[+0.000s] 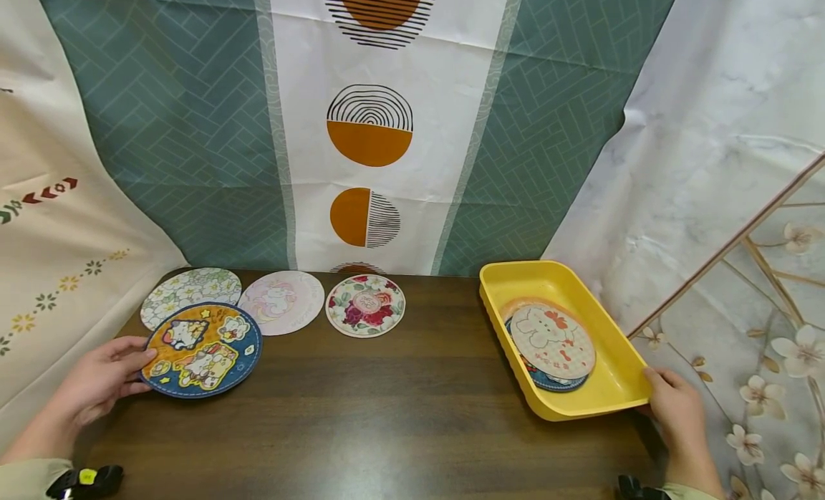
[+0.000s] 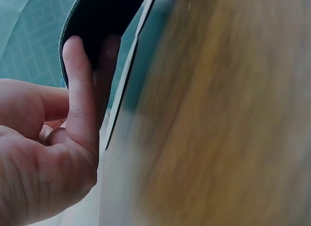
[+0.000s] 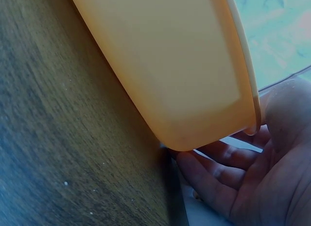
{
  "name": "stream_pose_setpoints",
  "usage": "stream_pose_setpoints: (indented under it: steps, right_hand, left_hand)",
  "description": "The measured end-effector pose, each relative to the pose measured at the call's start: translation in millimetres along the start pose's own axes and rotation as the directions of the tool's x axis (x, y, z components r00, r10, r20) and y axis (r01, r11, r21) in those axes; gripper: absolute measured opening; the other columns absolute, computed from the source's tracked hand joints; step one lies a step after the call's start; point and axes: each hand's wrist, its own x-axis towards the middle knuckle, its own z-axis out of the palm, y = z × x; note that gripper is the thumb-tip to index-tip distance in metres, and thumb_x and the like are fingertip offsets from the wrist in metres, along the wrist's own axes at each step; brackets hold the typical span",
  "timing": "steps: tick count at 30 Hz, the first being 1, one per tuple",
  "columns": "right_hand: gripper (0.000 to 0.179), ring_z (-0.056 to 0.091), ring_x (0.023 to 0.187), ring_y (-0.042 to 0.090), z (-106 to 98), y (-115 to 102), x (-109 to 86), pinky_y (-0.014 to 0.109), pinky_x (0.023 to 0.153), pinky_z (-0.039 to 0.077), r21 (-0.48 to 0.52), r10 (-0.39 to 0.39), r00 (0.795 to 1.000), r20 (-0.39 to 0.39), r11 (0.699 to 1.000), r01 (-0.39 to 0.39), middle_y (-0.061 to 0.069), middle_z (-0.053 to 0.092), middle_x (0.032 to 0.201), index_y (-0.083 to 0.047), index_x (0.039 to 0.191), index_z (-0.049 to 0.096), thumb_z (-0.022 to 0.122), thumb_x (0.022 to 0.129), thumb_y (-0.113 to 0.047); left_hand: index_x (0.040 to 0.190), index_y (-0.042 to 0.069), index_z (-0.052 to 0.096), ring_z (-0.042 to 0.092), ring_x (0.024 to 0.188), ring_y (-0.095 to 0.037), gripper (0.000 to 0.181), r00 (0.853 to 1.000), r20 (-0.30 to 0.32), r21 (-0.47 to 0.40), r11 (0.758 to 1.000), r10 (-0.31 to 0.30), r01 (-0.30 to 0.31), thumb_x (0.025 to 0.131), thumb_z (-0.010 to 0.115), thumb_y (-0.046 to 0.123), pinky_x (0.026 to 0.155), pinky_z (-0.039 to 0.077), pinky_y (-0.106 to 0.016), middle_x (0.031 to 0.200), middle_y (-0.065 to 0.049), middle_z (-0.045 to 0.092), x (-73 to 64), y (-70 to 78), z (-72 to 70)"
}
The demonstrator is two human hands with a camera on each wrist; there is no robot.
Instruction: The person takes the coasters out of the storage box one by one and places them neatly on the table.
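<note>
At the left of the head view my left hand (image 1: 106,377) pinches the edge of a round blue and orange cartoon coaster (image 1: 206,353). In the left wrist view, fingers (image 2: 77,95) lie against its dark underside (image 2: 97,17). My right hand (image 1: 677,407) grips the near right corner of a yellow tray (image 1: 619,364). The right wrist view shows fingers (image 3: 204,180) beneath that corner, beside the tray's wall (image 3: 184,70). Inside the tray, a cream coaster with a drawn animal (image 1: 553,339) lies on top of other coasters, mostly hidden.
Along the back of the brown table (image 1: 387,414) lie a green floral coaster (image 1: 187,289), partly covered in view by the held one, a pale pink coaster (image 1: 283,303) and a rose-patterned coaster (image 1: 365,306). Patterned cloths (image 1: 174,113) hang behind and at both sides.
</note>
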Motion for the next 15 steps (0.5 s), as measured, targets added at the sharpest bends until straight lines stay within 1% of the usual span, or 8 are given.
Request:
stream_pose_setpoints:
  steps: [2,4,9,12,15]
  right_hand:
    - [0.057,0.067,0.069,0.01,0,-1,-0.4,0.033,0.063,0.065,-0.004,-0.001,1.0,-0.005,1.0,0.001,0.032,0.063,0.123,0.015,0.143,0.059,0.048,0.118,-0.035]
    - [0.057,0.067,0.069,0.01,0,-1,-0.6,0.033,0.063,0.065,-0.006,-0.002,1.0,-0.003,1.0,0.002,0.033,0.062,0.124,0.015,0.143,0.058,0.048,0.118,-0.035]
    - [0.059,0.067,0.069,0.01,1,-2,-0.9,0.033,0.063,0.065,-0.008,-0.002,1.0,0.004,1.0,0.002,0.036,0.06,0.128,0.015,0.144,0.058,0.047,0.118,-0.036]
    - [0.058,0.067,0.069,0.01,1,-2,-0.7,0.033,0.064,0.066,-0.005,0.001,1.0,0.0,1.0,-0.001,0.034,0.061,0.127,0.014,0.144,0.058,0.046,0.118,-0.036]
    - [0.059,0.067,0.069,0.01,1,-2,0.3,0.033,0.063,0.065,-0.005,0.002,1.0,0.002,1.0,-0.002,0.034,0.06,0.127,0.014,0.144,0.057,0.046,0.118,-0.037]
  left_hand:
    - [0.109,0.025,0.07,0.077,0.079,-0.017,0.029,1.0,0.001,-0.011,1.0,-0.007,0.007,0.117,0.053,0.004,0.065,0.066,-0.035,0.097,0.002,0.076,-3.2,-1.2,-6.2]
    - [0.107,0.027,0.07,0.077,0.079,-0.017,0.03,1.0,-0.011,0.002,1.0,-0.021,0.021,0.117,0.053,0.005,0.065,0.066,-0.035,0.096,0.003,0.076,-6.0,-2.3,-12.6]
    - [0.102,0.033,0.07,0.077,0.077,-0.016,0.033,0.996,-0.06,0.069,0.995,-0.067,0.071,0.118,0.054,0.009,0.064,0.066,-0.036,0.093,0.005,0.075,-12.2,-4.2,-26.9]
    - [0.1,0.034,0.069,0.077,0.076,-0.016,0.034,0.992,-0.078,0.095,0.99,-0.097,0.104,0.119,0.053,0.011,0.064,0.066,-0.036,0.092,0.006,0.074,-15.2,-2.6,-33.6]
    - [0.099,0.036,0.068,0.078,0.076,-0.017,0.035,0.987,-0.085,0.102,0.984,-0.137,0.145,0.12,0.051,0.012,0.065,0.066,-0.037,0.092,0.006,0.075,-17.1,1.7,-37.8]
